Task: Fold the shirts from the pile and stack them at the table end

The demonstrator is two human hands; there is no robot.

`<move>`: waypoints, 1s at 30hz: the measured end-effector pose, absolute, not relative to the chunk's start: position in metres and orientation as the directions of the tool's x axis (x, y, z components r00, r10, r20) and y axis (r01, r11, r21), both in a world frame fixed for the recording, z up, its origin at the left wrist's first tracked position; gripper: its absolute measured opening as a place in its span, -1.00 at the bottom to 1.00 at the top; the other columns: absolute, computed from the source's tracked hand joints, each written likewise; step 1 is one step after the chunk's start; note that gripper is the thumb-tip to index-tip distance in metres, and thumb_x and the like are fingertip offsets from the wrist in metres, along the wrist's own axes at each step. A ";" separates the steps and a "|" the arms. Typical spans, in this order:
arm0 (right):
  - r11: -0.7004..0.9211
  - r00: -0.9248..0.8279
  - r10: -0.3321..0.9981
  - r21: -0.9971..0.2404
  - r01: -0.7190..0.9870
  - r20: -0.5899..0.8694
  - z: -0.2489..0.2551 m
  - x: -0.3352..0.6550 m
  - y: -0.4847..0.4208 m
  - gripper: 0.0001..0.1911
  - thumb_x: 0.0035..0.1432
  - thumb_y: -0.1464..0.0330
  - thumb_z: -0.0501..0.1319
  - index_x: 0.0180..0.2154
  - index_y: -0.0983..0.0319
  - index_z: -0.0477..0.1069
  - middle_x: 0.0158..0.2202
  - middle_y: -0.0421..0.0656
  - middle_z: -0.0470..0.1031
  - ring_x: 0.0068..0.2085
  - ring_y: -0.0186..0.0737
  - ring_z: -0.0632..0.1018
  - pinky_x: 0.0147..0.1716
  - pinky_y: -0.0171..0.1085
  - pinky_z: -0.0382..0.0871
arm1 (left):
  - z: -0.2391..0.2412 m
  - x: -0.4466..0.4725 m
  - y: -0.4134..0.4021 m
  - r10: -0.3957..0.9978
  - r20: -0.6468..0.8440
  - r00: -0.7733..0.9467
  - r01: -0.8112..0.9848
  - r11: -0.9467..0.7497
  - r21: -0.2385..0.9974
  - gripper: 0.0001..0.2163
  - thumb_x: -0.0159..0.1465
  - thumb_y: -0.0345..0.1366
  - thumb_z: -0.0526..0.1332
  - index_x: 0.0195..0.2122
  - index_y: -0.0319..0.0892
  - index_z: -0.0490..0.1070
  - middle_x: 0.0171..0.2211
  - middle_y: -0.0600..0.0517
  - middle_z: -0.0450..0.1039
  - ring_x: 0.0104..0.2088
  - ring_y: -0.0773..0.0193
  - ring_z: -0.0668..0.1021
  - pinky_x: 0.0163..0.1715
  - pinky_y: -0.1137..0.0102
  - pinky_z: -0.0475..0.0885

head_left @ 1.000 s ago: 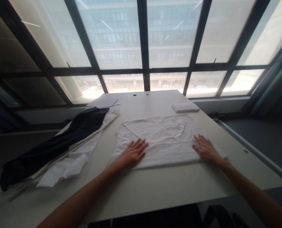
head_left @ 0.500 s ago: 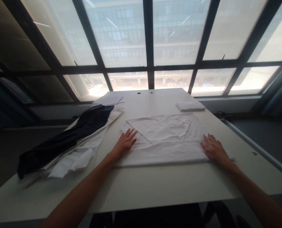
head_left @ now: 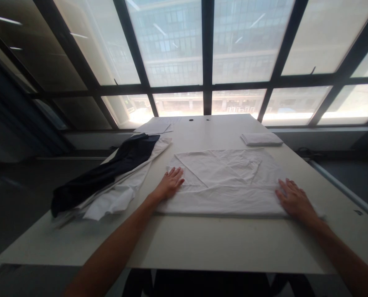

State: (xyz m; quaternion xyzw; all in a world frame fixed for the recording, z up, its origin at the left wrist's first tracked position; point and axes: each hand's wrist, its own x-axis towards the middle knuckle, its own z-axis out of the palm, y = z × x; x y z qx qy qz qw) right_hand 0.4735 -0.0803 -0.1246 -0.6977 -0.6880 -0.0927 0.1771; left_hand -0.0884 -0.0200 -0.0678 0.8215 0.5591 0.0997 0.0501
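A white garment (head_left: 224, 198), probably a shirt, lies partly folded in front of me, its near edge turned over into a long flat band. Diagonal creases and a folded flap cross its upper part. My left hand (head_left: 170, 182) rests flat on its left side, fingers together and stretched forward. On the right edge lies my right hand (head_left: 295, 199), palm down with the fingers extended. Neither hand grips the cloth. The tips of both hands sit around the upper edge of the folded band.
To the left, a dark navy garment (head_left: 109, 173) lies heaped over white clothes (head_left: 112, 202), reaching the table's (head_left: 233, 243) left edge. A folded white cloth (head_left: 261, 139) is at the far right. Papers (head_left: 153, 128) lie at the far left, before large windows (head_left: 174, 45).
The view has turned slightly left, so everything appears shifted right. My right hand looks a little farther from the left one, along the garment's right edge. Both hands stay flat on the cloth.
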 end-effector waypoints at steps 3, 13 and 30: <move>0.012 0.041 0.924 -0.136 0.991 0.381 -0.126 0.474 -0.081 -0.38 0.35 0.14 -0.06 0.28 0.32 0.31 0.31 0.21 0.31 0.35 0.27 0.27 0.23 0.27 0.21 | -0.072 -0.090 -0.016 0.934 0.103 0.343 0.917 -0.356 0.181 -0.39 0.50 0.02 -0.19 0.44 -0.23 0.09 0.44 -0.20 0.02 0.45 -0.09 0.03 0.34 -0.13 0.06; 0.069 0.129 0.863 -0.367 0.928 0.489 -0.105 0.471 -0.082 -0.45 0.28 0.20 0.00 0.17 0.30 0.45 0.27 0.11 0.39 0.31 0.13 0.36 0.29 0.06 0.25 | -0.062 -0.123 0.000 0.934 0.344 0.099 0.855 -0.257 0.451 -0.34 0.49 0.08 -0.27 0.38 -0.25 0.18 0.37 -0.14 0.21 0.39 0.14 0.24 0.39 0.18 0.11; 0.352 -0.246 0.896 -0.254 0.901 0.370 -0.116 0.459 -0.081 -0.43 0.39 0.16 0.00 0.29 0.28 0.33 0.40 0.07 0.18 0.41 0.12 0.17 0.33 0.16 0.16 | -0.077 -0.091 -0.030 0.912 0.128 0.390 0.913 -0.401 0.073 -0.41 0.52 -0.02 -0.21 0.46 -0.21 0.04 0.46 -0.18 -0.03 0.46 -0.13 -0.02 0.33 -0.18 0.03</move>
